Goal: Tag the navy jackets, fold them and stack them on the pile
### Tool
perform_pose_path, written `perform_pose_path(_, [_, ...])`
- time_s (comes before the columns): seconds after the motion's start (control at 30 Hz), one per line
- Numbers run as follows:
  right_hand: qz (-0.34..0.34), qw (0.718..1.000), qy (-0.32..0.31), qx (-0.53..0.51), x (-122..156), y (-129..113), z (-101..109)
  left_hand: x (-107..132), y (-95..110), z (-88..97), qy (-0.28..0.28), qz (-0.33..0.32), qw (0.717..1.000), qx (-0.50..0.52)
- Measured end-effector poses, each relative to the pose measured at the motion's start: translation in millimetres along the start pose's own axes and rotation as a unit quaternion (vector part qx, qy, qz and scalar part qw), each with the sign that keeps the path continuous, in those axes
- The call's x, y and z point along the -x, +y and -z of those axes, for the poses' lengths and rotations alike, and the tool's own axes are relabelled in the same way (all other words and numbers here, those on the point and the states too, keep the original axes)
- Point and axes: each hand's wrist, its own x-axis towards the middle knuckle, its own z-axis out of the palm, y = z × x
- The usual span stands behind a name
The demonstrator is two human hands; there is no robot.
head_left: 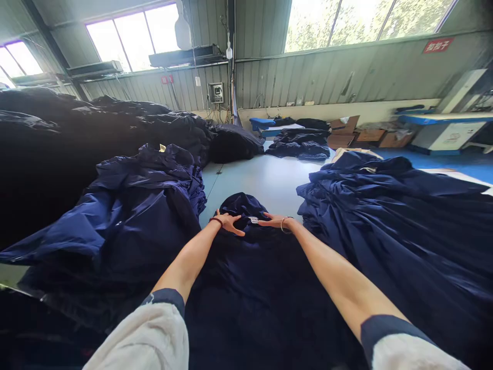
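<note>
We are resting our left hand and right hand open and flat on the navy garment, grasping nothing, with a heaped navy pile just beside it.

The garment beneath your hands is deep navy, nearly black in shadow, and the left heap and right heap of fabric match it. Your left sleeve and right sleeve are off-white with navy bands. You wear a dark red band and a silver bangle. The floor is pale grey-blue, the corrugated wall grey, the sign red with white characters.
</note>
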Motion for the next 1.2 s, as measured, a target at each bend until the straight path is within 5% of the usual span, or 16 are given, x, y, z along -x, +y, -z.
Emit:
perform_pose_path(0.07, [0.024,0.991,-0.128,-0.03,9.3,3.7,9.5,7.8,-4.6,3.2,-0.009,-0.005,1.0,0.007])
perform_pose_path(0.13, [0.034,0.982,-0.186,-0.018,17.5,6.5,13.3,13.5,-8.7,1.7,-0.019,0.002,1.0,0.003])
perform_pose_path(0.37, [0.046,0.99,-0.08,0.105,36.9,7.4,-14.7,17.8,-15.9,-22.0,0.01,0.003,0.999,-0.039])
perform_pose_path(0.57, [-0.002,0.986,-0.116,0.12,33.8,7.0,-20.6,7.6,-18.8,-24.3,-0.019,0.058,0.996,-0.072])
perform_pose_path(0.8, [-0.054,0.993,-0.038,0.099,33.5,4.6,-23.2,1.2,-7.6,-36.2,0.14,0.13,0.981,-0.036])
perform_pose_path(1.2, [-0.02,0.998,-0.001,0.062,41.4,-0.6,-44.1,18.4,10.9,-50.4,0.162,0.125,0.977,-0.056])
